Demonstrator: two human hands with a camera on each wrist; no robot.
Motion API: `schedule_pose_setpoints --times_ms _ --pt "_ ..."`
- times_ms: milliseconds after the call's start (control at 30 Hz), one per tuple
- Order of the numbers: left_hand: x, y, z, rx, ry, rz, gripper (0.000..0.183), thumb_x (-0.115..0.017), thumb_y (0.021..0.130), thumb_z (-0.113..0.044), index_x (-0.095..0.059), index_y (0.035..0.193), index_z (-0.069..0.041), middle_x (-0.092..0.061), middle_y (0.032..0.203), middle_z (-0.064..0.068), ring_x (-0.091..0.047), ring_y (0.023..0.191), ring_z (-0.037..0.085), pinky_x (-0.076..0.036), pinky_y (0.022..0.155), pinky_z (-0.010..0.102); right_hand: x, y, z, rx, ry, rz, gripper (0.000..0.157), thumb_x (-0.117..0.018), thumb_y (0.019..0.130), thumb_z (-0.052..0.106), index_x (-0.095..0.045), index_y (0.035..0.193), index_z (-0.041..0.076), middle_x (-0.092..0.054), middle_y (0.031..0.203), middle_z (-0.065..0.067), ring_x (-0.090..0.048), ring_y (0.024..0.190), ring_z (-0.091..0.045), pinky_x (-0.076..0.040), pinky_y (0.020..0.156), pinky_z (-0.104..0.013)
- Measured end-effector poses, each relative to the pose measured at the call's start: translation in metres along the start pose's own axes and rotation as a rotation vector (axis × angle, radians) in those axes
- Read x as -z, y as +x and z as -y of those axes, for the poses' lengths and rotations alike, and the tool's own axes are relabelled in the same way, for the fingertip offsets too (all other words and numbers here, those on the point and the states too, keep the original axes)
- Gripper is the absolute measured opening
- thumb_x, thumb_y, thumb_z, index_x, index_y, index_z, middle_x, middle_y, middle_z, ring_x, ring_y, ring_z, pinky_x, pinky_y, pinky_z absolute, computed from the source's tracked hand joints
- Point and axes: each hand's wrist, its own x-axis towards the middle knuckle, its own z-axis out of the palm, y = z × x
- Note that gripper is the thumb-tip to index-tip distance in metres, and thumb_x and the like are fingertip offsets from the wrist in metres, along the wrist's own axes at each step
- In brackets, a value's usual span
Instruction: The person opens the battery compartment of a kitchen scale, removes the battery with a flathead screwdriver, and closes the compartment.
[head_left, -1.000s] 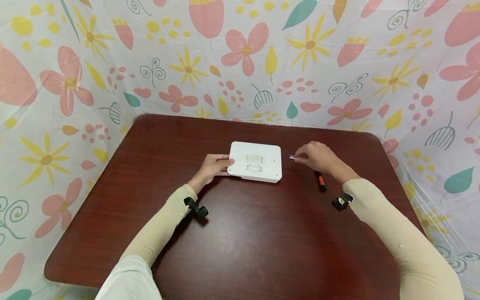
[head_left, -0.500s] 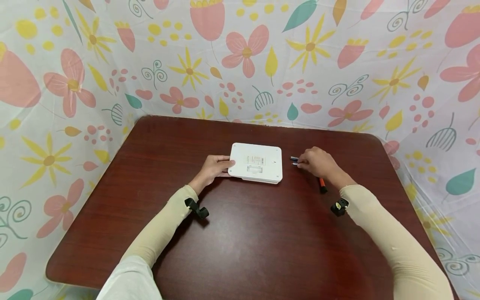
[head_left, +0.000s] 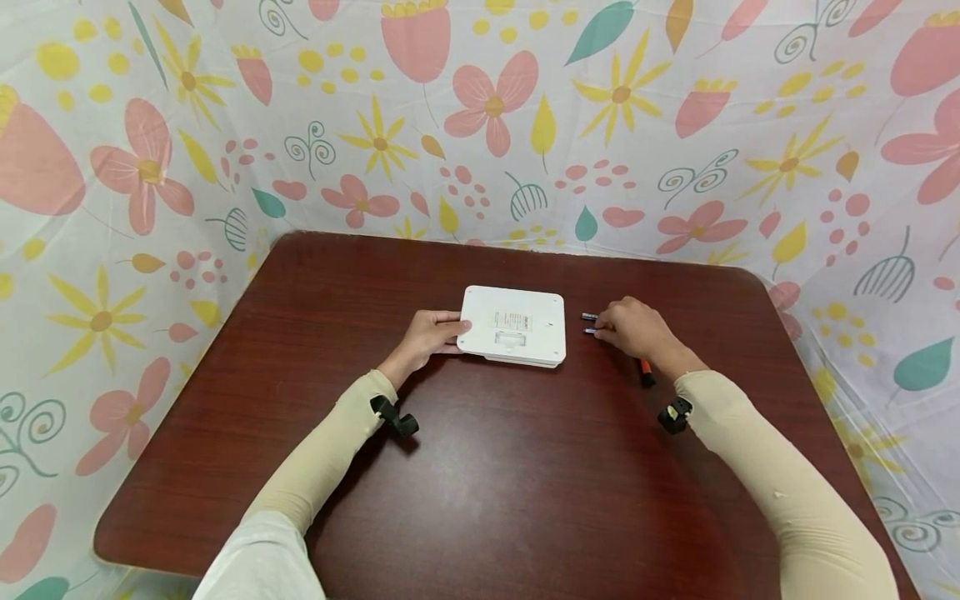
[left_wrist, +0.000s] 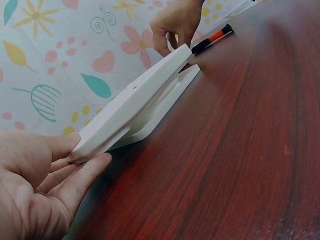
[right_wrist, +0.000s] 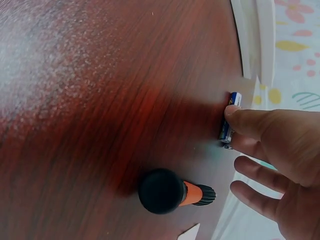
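Note:
A flat white device (head_left: 512, 325), which looks like a scale turned face down, shows a label and an uncovered battery slot (head_left: 510, 339). My left hand (head_left: 427, 337) grips its left edge, thumb on top and fingers beneath; in the left wrist view the device (left_wrist: 135, 100) tilts, raised at this side. Right of it, my right hand (head_left: 636, 327) pinches a small blue-and-white battery (right_wrist: 230, 117) at the tabletop, thumb on its side. Just behind lies a second battery (head_left: 588, 317), partly hidden by the fingers in the head view.
A black-and-orange screwdriver (right_wrist: 190, 194) lies on the table near my right wrist, partly covered in the head view. A white flat piece (right_wrist: 189, 232) shows at the right wrist view's bottom edge. Flower-patterned cloth (head_left: 492, 100) stands behind the dark red table (head_left: 465, 467).
My right hand has lowered slightly to the table with a battery in its fingers, and the second battery now shows beside it. The left hand and white device stay nearly still.

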Motion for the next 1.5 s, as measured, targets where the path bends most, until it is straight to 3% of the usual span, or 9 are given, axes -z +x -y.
schedule_pose_setpoints --times_ms 433,733,867,967,1200,1400,1500 --pt "0.0 -0.001 -0.002 -0.001 0.001 -0.001 0.039 -0.073 0.095 -0.005 -0.064 0.129 0.011 -0.073 0.107 0.027 -0.075 0.077 0.019 -0.065 0.072 0.036 0.003 -0.001 0.003 -0.016 -0.007 0.001 0.01 -0.08 0.09 0.017 -0.08 0.097 0.01 -0.069 0.091 -0.005 -0.059 0.09 -0.029 -0.053 0.074 -0.049" --pt "0.0 -0.004 -0.004 0.006 0.008 -0.004 0.041 -0.074 0.094 -0.005 -0.063 0.13 0.011 -0.073 0.109 0.027 -0.074 0.077 0.02 -0.065 0.072 0.037 0.035 -0.01 -0.001 -0.002 0.02 0.028 0.021 -0.076 0.094 0.022 -0.079 0.107 0.005 -0.073 0.101 -0.011 -0.063 0.091 -0.03 -0.055 0.078 -0.05" --pt "0.0 -0.003 -0.003 0.007 0.012 -0.007 0.041 -0.074 0.094 -0.006 -0.063 0.131 0.01 -0.072 0.11 0.027 -0.074 0.076 0.019 -0.065 0.072 0.036 0.052 -0.016 -0.011 -0.07 0.065 0.052 0.027 -0.072 0.098 0.024 -0.076 0.115 0.003 -0.074 0.112 -0.016 -0.067 0.097 -0.032 -0.056 0.083 -0.055" --pt "-0.001 -0.003 -0.001 0.001 0.011 -0.011 0.041 -0.074 0.094 -0.006 -0.064 0.13 0.009 -0.072 0.11 0.027 -0.074 0.075 0.019 -0.065 0.071 0.035 0.059 -0.023 -0.023 -0.149 0.1 0.051 0.03 -0.069 0.099 0.026 -0.075 0.118 0.003 -0.074 0.113 -0.018 -0.069 0.091 -0.031 -0.056 0.082 -0.056" --pt "-0.001 -0.003 0.0 -0.001 0.009 -0.017 0.04 -0.074 0.094 -0.006 -0.064 0.13 0.01 -0.072 0.111 0.028 -0.074 0.073 0.018 -0.065 0.071 0.035 0.051 -0.04 -0.051 -0.303 0.123 0.03 0.034 -0.067 0.1 0.03 -0.074 0.118 0.002 -0.074 0.082 -0.006 -0.065 0.071 -0.024 -0.053 0.066 -0.051" --pt "-0.001 -0.002 0.001 -0.004 0.0 -0.016 0.039 -0.074 0.094 -0.005 -0.064 0.129 0.01 -0.072 0.11 0.026 -0.074 0.074 0.018 -0.065 0.071 0.036 0.032 -0.054 -0.069 -0.39 0.148 -0.007 0.038 -0.063 0.101 0.033 -0.074 0.116 0.0 -0.071 0.112 -0.026 -0.066 0.089 -0.044 -0.053 0.071 -0.061" --pt "-0.001 -0.002 0.0 0.0 -0.005 -0.015 0.04 -0.074 0.094 -0.005 -0.064 0.129 0.011 -0.072 0.11 0.026 -0.074 0.074 0.018 -0.065 0.072 0.036 0.023 -0.059 -0.071 -0.439 0.16 -0.027 0.037 -0.064 0.101 0.034 -0.075 0.114 0.001 -0.071 0.113 -0.027 -0.065 0.092 -0.047 -0.053 0.073 -0.065"
